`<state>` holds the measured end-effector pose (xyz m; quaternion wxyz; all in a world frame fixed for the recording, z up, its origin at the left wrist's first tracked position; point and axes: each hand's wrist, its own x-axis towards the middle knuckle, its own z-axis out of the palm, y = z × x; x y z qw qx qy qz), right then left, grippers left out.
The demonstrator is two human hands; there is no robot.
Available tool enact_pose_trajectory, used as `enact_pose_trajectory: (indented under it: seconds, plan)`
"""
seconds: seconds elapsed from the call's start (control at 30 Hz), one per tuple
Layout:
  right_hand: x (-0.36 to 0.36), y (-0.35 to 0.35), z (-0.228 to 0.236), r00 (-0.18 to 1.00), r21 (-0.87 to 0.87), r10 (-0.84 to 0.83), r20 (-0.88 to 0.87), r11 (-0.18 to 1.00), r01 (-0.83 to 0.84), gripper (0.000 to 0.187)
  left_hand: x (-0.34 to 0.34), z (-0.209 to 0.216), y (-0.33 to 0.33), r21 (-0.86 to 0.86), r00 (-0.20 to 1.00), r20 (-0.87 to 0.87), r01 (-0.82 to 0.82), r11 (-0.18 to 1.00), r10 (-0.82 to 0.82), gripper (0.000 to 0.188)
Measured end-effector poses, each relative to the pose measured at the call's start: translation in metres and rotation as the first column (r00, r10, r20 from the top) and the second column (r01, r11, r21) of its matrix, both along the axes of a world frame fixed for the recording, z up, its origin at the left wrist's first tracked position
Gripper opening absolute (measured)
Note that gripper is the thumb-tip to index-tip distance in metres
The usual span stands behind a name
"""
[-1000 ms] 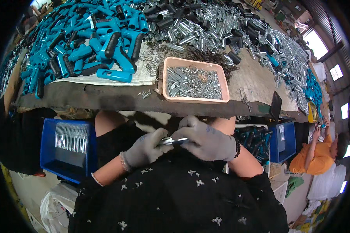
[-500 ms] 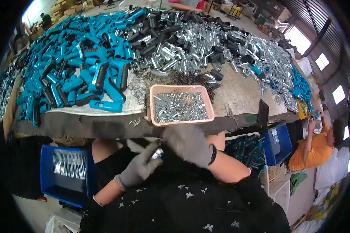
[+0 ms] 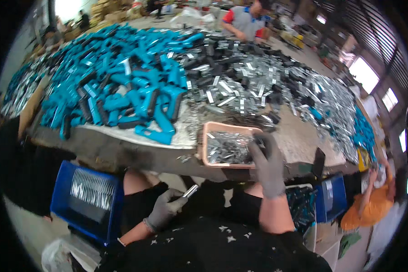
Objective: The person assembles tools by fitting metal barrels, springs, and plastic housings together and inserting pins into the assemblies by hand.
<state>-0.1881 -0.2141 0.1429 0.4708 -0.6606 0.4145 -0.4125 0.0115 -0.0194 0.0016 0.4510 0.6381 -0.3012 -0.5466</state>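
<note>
My left hand point(image 3: 166, 209), in a grey glove, is closed around a short shiny metal tube point(image 3: 191, 191) above my lap. The tube's free end points up and to the right. At the right edge of a pink tray point(image 3: 205, 147) is my gloved right hand point(image 3: 269, 167). Its thumb and fingers curl toward each other near a dark patch, and blur hides what lies between them. Small silvery metal parts point(image 3: 226, 147) fill the tray, which stands at the near edge of the table.
Teal and black pistol-shaped housings point(image 3: 122, 86) cover the table's left; silvery tubes and black sleeves point(image 3: 245, 86) lie right of them. A blue bin point(image 3: 61, 195) with metal pieces is at lower left, another blue bin point(image 3: 333, 197) at right. Co-workers stand behind and at right point(image 3: 367, 206).
My right hand has moved from beside the left hand, rightward and up to the tray's right edge. More of the tube now shows in my left hand. The whole view has shifted.
</note>
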Motion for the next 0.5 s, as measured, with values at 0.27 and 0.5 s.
enact_pose_trajectory:
  seconds: [0.27, 0.5]
  plan:
    - [0.02, 0.064, -0.051, 0.512, 0.005, 0.756, -0.407, 0.563, -0.826, 0.032, 0.027, 0.038, 0.042, -0.433, 0.971, 0.105, 0.241, 0.869, -0.216, 0.035]
    - [0.072, 0.083, -0.084, 0.382, 0.287, 0.849, -0.365, 0.493, -0.821, 0.044, 0.032, 0.032, 0.07, -0.401, 0.993, 0.106, 0.091, 0.911, -0.052, 0.059]
